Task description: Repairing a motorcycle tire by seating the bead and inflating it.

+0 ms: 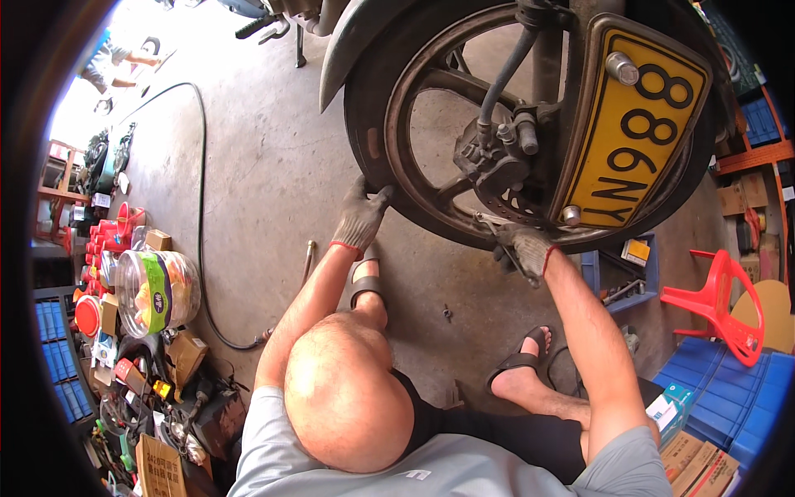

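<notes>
A motorcycle wheel with a black tyre (369, 137) and a spoked rim stands in front of me. My left hand (362, 217), in a grey-and-white work glove, grips the tyre's lower left edge, thumb apart from the fingers. My right hand (523, 248), gloved too, is closed around metal pliers (489, 220); their jaws point toward the brake disc (515, 205) at the wheel's lower side. Some of the fingers on the pliers are hidden. Above the disc sits the brake caliper (495, 166), with a hose running up from it. A yellow number plate (633, 124) covers part of the wheel's right side.
A blue parts tray (619, 300) lies right of my right hand. Farther right are a red plastic stool (725, 302) and blue crates (737, 389). At left, a black hose (201, 207) crosses the concrete floor beside a clear plastic tub (137, 290) and piled parts.
</notes>
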Demonstrator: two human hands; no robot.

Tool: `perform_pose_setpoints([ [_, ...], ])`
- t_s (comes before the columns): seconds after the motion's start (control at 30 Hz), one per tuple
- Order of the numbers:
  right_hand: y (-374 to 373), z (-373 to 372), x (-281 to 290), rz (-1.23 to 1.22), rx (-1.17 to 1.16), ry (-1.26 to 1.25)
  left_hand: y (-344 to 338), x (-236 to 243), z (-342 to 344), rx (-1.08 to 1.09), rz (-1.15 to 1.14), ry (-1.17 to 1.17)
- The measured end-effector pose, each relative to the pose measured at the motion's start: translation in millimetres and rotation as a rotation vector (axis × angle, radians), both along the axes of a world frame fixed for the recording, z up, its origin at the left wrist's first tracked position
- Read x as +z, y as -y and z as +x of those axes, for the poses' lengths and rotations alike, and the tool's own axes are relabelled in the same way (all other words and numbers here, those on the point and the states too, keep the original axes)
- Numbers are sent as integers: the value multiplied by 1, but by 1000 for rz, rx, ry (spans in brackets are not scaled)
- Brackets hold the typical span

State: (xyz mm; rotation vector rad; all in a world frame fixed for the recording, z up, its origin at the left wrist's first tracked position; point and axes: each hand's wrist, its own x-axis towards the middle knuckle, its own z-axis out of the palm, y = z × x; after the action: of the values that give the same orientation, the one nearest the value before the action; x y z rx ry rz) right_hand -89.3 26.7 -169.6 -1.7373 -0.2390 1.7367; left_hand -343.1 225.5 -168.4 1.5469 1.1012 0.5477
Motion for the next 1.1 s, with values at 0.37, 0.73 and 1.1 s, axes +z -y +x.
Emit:
perform_pose_setpoints([
  [0.37, -27, -83, -22, 129, -688, -366, -3, -8, 0, 14, -2, 20],
  [0.73, 6, 8, -2, 114, 55, 122, -3, 4, -1, -5, 20, -8],
  [1.1, -38, -95, -25, 63, -840, -365, 0, -2, 1, 1, 81, 32],
])
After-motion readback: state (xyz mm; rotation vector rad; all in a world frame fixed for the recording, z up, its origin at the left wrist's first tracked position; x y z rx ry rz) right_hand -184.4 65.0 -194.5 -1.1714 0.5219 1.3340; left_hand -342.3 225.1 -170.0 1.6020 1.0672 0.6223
